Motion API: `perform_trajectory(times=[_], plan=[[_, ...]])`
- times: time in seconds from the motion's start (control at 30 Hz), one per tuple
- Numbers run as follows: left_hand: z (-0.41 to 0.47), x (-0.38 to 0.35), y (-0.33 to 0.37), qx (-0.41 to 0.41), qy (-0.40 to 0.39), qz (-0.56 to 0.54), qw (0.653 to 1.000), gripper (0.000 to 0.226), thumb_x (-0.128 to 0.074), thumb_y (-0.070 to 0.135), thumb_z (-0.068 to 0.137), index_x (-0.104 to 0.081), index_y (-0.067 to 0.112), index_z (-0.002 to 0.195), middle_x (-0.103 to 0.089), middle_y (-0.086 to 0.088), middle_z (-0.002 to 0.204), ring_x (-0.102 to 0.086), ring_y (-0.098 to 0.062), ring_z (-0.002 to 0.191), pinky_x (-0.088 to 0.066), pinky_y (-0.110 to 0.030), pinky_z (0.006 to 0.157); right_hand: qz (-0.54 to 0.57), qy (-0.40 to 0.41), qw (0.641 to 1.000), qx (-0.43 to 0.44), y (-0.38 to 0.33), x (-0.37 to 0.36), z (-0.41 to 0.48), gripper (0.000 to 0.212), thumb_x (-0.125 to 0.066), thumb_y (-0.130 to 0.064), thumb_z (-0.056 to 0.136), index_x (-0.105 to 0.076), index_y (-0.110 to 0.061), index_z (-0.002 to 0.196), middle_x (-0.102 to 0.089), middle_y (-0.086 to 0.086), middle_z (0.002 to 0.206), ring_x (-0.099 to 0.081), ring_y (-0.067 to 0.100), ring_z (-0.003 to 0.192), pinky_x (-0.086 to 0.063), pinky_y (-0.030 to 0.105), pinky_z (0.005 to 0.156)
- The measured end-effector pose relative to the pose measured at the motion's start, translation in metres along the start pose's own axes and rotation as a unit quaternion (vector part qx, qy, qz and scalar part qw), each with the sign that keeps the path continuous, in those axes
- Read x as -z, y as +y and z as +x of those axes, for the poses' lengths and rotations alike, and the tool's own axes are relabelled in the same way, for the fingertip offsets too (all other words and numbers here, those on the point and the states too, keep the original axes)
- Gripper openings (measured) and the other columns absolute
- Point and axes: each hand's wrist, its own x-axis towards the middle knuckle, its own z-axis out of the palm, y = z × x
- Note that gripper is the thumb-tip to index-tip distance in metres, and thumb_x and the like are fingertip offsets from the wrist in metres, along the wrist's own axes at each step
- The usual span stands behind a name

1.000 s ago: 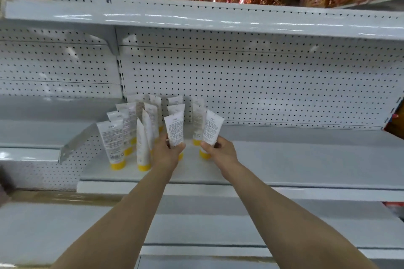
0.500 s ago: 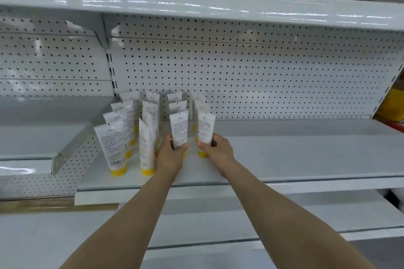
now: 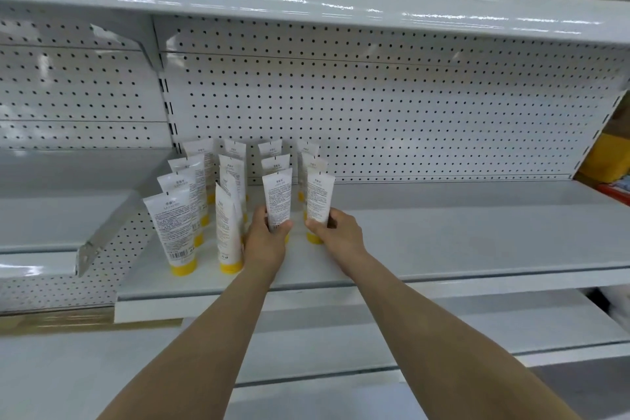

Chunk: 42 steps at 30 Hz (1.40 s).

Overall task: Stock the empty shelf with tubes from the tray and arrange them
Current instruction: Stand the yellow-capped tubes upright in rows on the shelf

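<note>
left grip [image 3: 264, 242] curled round front tube [image 3: 278, 198]; right grip [image 3: 335, 237] pinching second tube [image 3: 319, 198] at its 3 o'clock. both upright on shelf [image 3: 443, 242], other tubes [image 3: 174, 225] standing 9–11 o'clock.

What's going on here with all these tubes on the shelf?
A person is stocking a white metal shelf with white plastic tubes with yellow caps. The left hand grips one tube and the right hand grips the tube beside it, both upright, caps down, at the front of the rows at the shelf's left end.
</note>
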Motion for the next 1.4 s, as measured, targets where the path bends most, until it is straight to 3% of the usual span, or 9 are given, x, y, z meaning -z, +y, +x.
perform_trajectory(times=[0.13, 0.47, 0.6, 0.7, 0.77, 0.9, 1.1, 1.23, 1.4], plan=[[-0.003, 0.001, 0.002, 0.003, 0.003, 0.003, 1.000, 0.038, -0.067, 0.023, 0.088, -0.049, 0.029, 0.121, -0.058, 0.015, 0.102, -0.055, -0.012, 0.095, -0.040, -0.028, 0.083, 0.007, -0.002, 1.000, 0.002, -0.002, 0.001, -0.003, 0.040, -0.075, -0.032, 0.083, -0.068, -0.019, 0.121, -0.072, -0.003, 0.110, -0.069, 0.010, 0.095, -0.056, 0.024, 0.083], [-0.010, 0.003, 0.012, 0.016, 0.003, 0.035, 0.999, 0.041, -0.066, 0.025, 0.089, -0.049, 0.020, 0.126, -0.061, 0.006, 0.111, -0.058, -0.019, 0.104, -0.045, -0.032, 0.089, -0.030, -0.016, 0.999, 0.000, -0.009, 0.004, -0.008, 0.041, -0.072, -0.032, 0.086, -0.064, -0.016, 0.124, -0.069, 0.000, 0.116, -0.065, 0.015, 0.101, -0.053, 0.026, 0.086], [-0.020, 0.006, 0.022, 0.040, 0.002, 0.051, 0.998, 0.065, -0.069, 0.025, 0.087, -0.037, 0.011, 0.142, -0.051, -0.008, 0.140, -0.048, -0.027, 0.128, -0.040, -0.043, 0.106, -0.043, -0.031, 0.999, -0.008, -0.011, 0.012, -0.013, 0.050, -0.074, -0.036, 0.085, -0.060, -0.015, 0.129, -0.066, 0.002, 0.123, -0.062, 0.017, 0.111, -0.050, 0.033, 0.098], [-0.041, 0.008, 0.035, 0.059, 0.027, 0.097, 0.993, 0.083, -0.073, 0.026, 0.084, -0.026, 0.005, 0.149, -0.036, -0.015, 0.151, -0.033, -0.031, 0.140, -0.029, -0.041, 0.113, -0.060, -0.019, 0.998, -0.016, -0.012, 0.032, -0.023, 0.064, -0.076, -0.040, 0.083, -0.053, -0.014, 0.137, -0.059, 0.005, 0.133, -0.057, 0.017, 0.120, -0.042, 0.025, 0.100], [-0.058, 0.009, 0.046, 0.045, 0.048, 0.123, 0.990, 0.085, -0.074, 0.026, 0.083, -0.025, 0.002, 0.149, -0.033, -0.017, 0.152, -0.027, -0.031, 0.141, -0.024, -0.039, 0.113, -0.073, -0.016, 0.997, -0.008, -0.016, 0.051, -0.032, 0.068, -0.075, -0.043, 0.083, -0.050, -0.014, 0.139, -0.056, 0.004, 0.138, -0.054, 0.016, 0.125, -0.038, 0.021, 0.096], [-0.099, 0.002, 0.081, 0.000, 0.060, 0.124, 0.990, 0.079, -0.075, 0.023, 0.083, -0.030, 0.007, 0.146, -0.036, -0.017, 0.146, -0.030, -0.029, 0.137, -0.029, -0.037, 0.108, -0.112, -0.008, 0.993, 0.023, -0.029, 0.104, -0.062, 0.068, -0.074, -0.045, 0.083, -0.050, -0.019, 0.140, -0.055, 0.004, 0.138, -0.051, 0.016, 0.127, -0.037, 0.023, 0.096], [-0.170, -0.032, 0.151, -0.110, -0.024, 0.215, 0.970, 0.068, -0.072, 0.032, 0.084, -0.039, 0.018, 0.143, -0.034, -0.008, 0.147, -0.029, -0.027, 0.136, -0.032, -0.037, 0.106, -0.175, -0.002, 0.983, 0.063, -0.052, 0.216, -0.139, 0.064, -0.074, -0.044, 0.083, -0.050, -0.024, 0.139, -0.053, 0.000, 0.139, -0.047, 0.014, 0.129, -0.036, 0.022, 0.097], [-0.226, -0.060, 0.191, -0.163, -0.112, 0.267, 0.943, 0.065, -0.069, 0.034, 0.086, -0.040, 0.023, 0.142, -0.035, -0.004, 0.146, -0.031, -0.024, 0.134, -0.032, -0.036, 0.106, -0.217, 0.009, 0.973, 0.072, -0.057, 0.294, -0.200, 0.063, -0.075, -0.045, 0.082, -0.050, -0.027, 0.138, -0.051, -0.002, 0.141, -0.047, 0.013, 0.129, -0.042, 0.029, 0.101], [-0.298, -0.095, 0.230, -0.230, -0.165, 0.283, 0.916, 0.060, -0.067, 0.035, 0.088, -0.041, 0.025, 0.141, -0.039, -0.001, 0.143, -0.034, -0.022, 0.132, -0.036, -0.037, 0.106, -0.305, 0.026, 0.947, 0.092, -0.050, 0.379, -0.272, 0.062, -0.073, -0.046, 0.083, -0.050, -0.030, 0.138, -0.050, -0.004, 0.140, -0.047, 0.014, 0.128, -0.036, 0.022, 0.096]])
